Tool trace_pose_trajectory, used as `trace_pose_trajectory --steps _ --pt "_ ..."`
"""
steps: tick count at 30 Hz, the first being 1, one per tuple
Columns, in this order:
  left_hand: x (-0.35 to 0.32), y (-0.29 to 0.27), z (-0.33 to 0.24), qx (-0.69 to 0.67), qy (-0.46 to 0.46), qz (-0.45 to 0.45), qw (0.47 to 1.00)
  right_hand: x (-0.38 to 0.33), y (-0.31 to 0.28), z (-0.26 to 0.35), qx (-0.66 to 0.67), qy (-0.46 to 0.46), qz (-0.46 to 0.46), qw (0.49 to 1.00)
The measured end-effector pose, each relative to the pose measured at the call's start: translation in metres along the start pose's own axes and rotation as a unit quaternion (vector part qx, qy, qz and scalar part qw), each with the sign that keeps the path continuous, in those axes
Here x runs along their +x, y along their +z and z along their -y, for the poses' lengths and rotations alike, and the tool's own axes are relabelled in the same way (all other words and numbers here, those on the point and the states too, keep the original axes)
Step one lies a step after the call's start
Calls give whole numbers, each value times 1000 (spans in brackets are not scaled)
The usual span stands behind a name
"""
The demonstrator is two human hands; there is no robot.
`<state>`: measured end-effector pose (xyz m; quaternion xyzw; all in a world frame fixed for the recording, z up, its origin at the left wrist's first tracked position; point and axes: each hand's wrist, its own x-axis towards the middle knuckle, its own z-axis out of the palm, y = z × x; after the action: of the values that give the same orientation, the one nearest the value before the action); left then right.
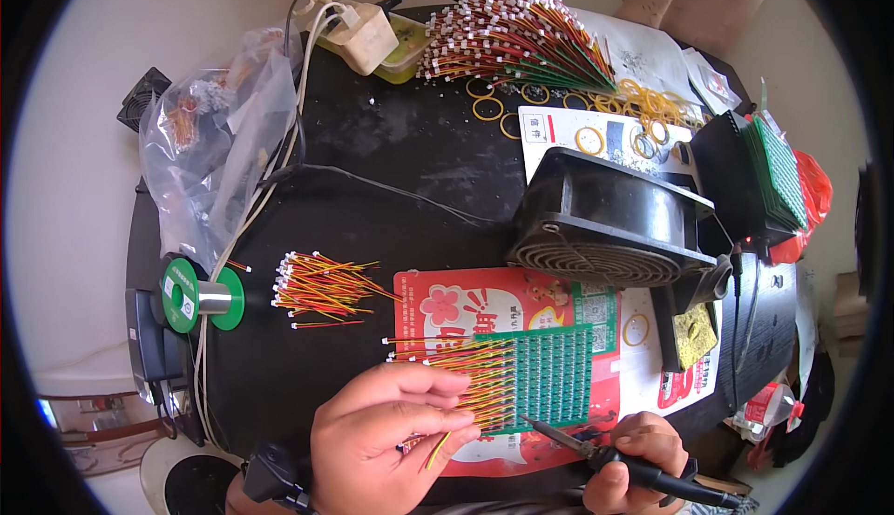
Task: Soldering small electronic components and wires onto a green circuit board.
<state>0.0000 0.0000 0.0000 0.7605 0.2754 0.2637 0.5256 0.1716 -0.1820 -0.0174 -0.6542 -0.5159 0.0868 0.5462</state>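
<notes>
A green circuit board panel (554, 375) lies on a red printed sheet (428, 284) at the front middle. Rows of red, yellow and black wire leads (470, 359) with white plugs run from its left side. My left hand (372, 436) is over these leads, thumb and fingers pinched on a wire lead (437, 452) whose yellow end sticks out below. In my right hand (643, 450) is a soldering iron (563, 437), its tip at the panel's lower left edge. Whether the tip touches a pad or wire, I cannot tell.
A loose wire pile (326, 287) and a solder spool (214, 298) are left. A black fan (605, 222) stands behind the panel, near a yellow sponge (695, 336). Farther back are a large wire bundle (521, 35), rubber bands (643, 101) and stacked green boards (778, 170). Cables (251, 208) cross at left.
</notes>
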Motion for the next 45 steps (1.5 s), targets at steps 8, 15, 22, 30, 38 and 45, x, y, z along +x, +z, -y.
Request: trace_pose_trajectory --steps 8,15,22,30,38,45 --pt "-9 10 -16 0 -41 -37 998 4 1 1 18 0 4 1000" --pt "-7 18 -3 105 128 20 986 5 -3 2 14 5 19 1000" --pt "-16 21 -2 181 139 76 971 5 -4 2 7 -3 26 1000" --pt "-19 26 -4 226 159 69 959 6 -4 2 12 2 29 1000" --pt "-22 31 2 273 160 76 946 6 -5 3 19 9 29 999" --pt "-22 29 0 288 141 84 943 9 -4 2 29 -2 45 999"
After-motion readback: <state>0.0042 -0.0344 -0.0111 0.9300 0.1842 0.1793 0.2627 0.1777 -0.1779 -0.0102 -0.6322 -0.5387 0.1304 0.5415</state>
